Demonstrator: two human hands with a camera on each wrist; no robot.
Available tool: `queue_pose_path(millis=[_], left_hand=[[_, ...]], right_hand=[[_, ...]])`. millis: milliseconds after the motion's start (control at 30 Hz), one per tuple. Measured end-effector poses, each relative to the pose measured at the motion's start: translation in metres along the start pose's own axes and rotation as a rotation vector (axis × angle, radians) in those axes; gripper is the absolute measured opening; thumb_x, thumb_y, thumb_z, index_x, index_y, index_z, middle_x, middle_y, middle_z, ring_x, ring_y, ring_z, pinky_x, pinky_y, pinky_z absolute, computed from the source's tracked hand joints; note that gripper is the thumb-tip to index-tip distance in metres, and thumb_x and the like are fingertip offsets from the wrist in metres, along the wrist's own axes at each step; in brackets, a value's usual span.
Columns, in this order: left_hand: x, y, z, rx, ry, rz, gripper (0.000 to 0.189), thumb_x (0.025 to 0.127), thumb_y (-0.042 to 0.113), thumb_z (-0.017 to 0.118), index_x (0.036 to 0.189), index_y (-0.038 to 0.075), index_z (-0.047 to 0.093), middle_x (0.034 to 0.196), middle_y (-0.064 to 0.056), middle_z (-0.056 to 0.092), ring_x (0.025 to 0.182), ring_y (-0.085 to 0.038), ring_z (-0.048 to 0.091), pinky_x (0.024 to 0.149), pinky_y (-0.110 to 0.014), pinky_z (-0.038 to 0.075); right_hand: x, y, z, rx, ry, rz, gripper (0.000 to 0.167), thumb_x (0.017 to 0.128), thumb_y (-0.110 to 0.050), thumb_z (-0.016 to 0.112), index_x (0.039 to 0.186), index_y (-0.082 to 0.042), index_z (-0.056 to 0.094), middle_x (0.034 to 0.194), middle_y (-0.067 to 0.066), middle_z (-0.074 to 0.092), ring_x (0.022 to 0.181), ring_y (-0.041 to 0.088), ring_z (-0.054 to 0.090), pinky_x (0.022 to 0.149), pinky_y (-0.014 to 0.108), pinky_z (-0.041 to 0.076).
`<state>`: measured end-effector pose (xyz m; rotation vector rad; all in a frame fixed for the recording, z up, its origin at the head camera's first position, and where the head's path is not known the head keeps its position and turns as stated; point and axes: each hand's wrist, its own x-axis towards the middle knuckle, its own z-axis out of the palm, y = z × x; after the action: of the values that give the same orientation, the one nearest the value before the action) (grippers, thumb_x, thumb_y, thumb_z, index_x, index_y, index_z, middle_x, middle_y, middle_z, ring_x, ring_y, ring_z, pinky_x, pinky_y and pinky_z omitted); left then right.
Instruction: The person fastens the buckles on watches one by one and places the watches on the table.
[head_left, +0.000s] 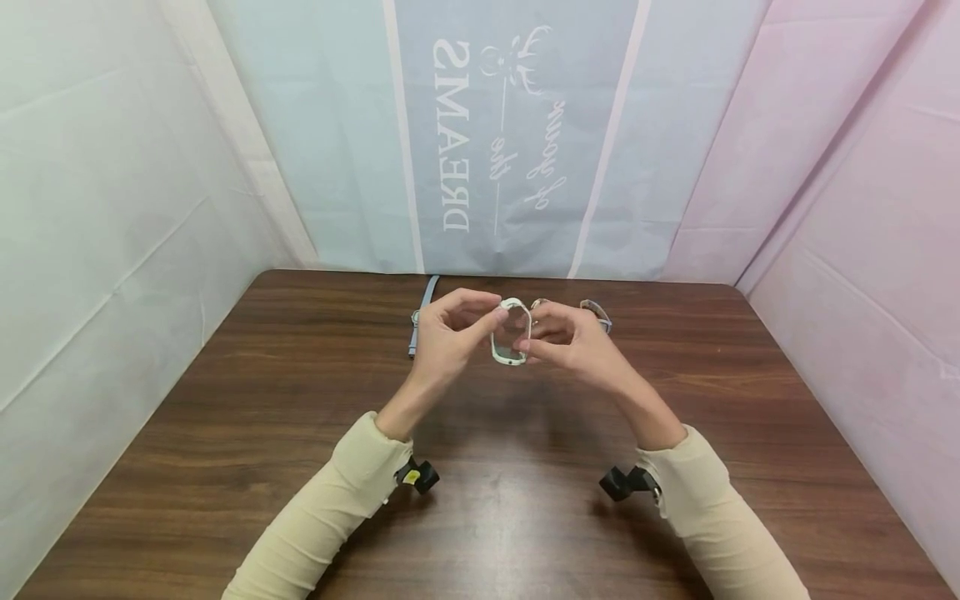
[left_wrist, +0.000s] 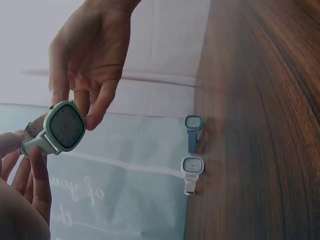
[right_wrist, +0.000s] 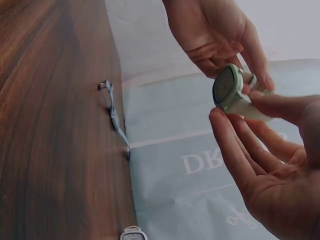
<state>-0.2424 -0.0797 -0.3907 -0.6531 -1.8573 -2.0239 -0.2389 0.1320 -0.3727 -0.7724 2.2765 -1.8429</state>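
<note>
A pale green wristwatch (head_left: 512,333) with a rounded square case is held up above the far part of the table, between both hands. The left hand (head_left: 444,335) pinches it by the strap side, thumb and fingers on the pale band. From the other side, the right hand (head_left: 583,340) grips it with thumb and fingertips at the case and band. In the left wrist view the dark dial (left_wrist: 67,126) faces the camera. The strap is looped behind the case, partly hidden by the fingers.
On the brown wooden table (head_left: 495,467), near its back edge, lies a light blue watch (right_wrist: 114,117) on the left. A white watch (left_wrist: 192,166) and a blue-strapped watch (left_wrist: 193,124) stand behind the right hand. A printed cloth (head_left: 517,242) hangs behind the table.
</note>
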Motion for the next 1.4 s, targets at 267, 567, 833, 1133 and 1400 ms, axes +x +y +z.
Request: queue_pose_path(millis=[267,567,833,1133,1400], left_hand=[[0.004,-0.001,-0.004,0.071,-0.076,-0.145,0.037,0.086,0.012,0.085,0.120,0.010,0.072,0.106,-0.015,0.077,0.086,-0.018,0.076,0.070,-0.030,0.062],[0.006,-0.004,-0.014,0.205,-0.268,-0.342,0.040,0.082,0.018,0.087,0.119,0.010,0.074,0.108,-0.010,0.079,0.098,-0.024,0.077,0.082,-0.032,0.061],[0.006,-0.008,-0.011,0.194,-0.232,-0.308,0.033,0.084,0.008,0.084,0.116,0.007,0.076,0.107,-0.015,0.079,0.095,-0.023,0.078,0.082,-0.029,0.062],[0.007,-0.016,-0.010,0.121,-0.139,-0.272,0.037,0.083,0.001,0.084,0.117,0.002,0.070,0.108,-0.023,0.077,0.094,-0.023,0.078,0.081,-0.027,0.062],[0.009,-0.026,-0.013,0.081,-0.055,-0.311,0.033,0.081,0.000,0.085,0.111,-0.001,0.072,0.110,-0.026,0.076,0.091,-0.019,0.078,0.083,-0.029,0.063]], right_hand=[[0.003,0.010,-0.004,0.034,0.112,0.033,0.026,0.094,0.000,0.072,0.118,0.005,0.065,0.103,0.012,0.078,0.089,0.015,0.078,0.081,0.044,0.065],[0.005,0.016,-0.009,0.121,0.209,0.073,0.020,0.094,0.001,0.072,0.113,-0.002,0.068,0.095,0.001,0.078,0.086,0.013,0.077,0.086,0.046,0.063],[0.008,0.018,-0.007,0.082,0.209,0.052,0.030,0.094,0.000,0.072,0.121,0.008,0.063,0.097,0.005,0.079,0.086,0.012,0.076,0.089,0.054,0.061],[0.012,0.028,0.003,0.190,0.271,0.082,0.028,0.097,0.002,0.066,0.119,0.004,0.048,0.089,-0.004,0.077,0.085,0.010,0.076,0.091,0.052,0.061],[0.018,0.030,0.010,0.137,0.246,0.081,0.027,0.097,0.003,0.066,0.119,0.011,0.051,0.114,0.033,0.071,0.085,0.017,0.078,0.088,0.045,0.063]])
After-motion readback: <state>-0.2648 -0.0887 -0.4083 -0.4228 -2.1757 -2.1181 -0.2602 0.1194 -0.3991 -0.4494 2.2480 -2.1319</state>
